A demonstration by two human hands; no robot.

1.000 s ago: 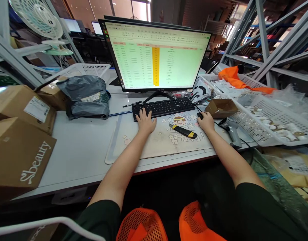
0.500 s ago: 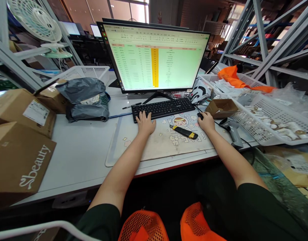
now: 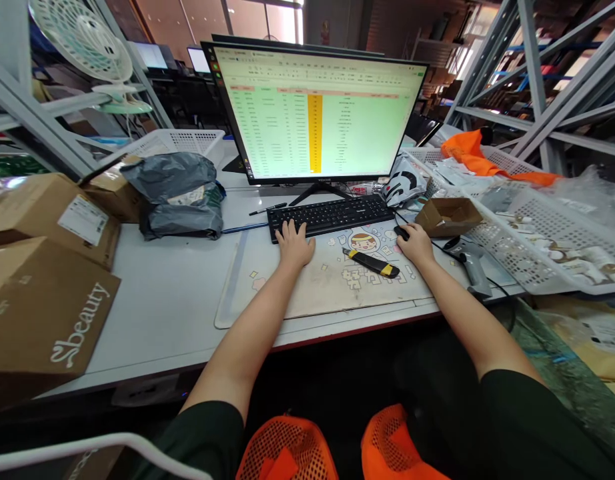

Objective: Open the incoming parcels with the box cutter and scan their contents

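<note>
My left hand (image 3: 295,245) lies with fingers spread over the left end of a black keyboard (image 3: 337,216). At the right, my right hand (image 3: 415,244) is curled over a black computer mouse (image 3: 400,233), most of which it hides. Both the mouse and the hands' heels rest on a pale desk mat (image 3: 307,287) with a cartoon print. Between the hands lies a black and yellow utility knife (image 3: 371,263). Behind the keyboard stands a monitor (image 3: 282,127) with a spreadsheet on it, one column filled in orange.
Cardboard boxes (image 3: 42,300) and a grey plastic parcel (image 3: 180,193) occupy the desk's left. On the right are a small open carton (image 3: 447,217), a barcode scanner (image 3: 475,267) and white plastic baskets (image 3: 537,267) of goods. Metal racks (image 3: 532,67) flank the desk; a fan (image 3: 82,40) stands left.
The whole view has shifted slightly, so things appear a little farther right. Both hands keep their places on the keyboard and the mouse.
</note>
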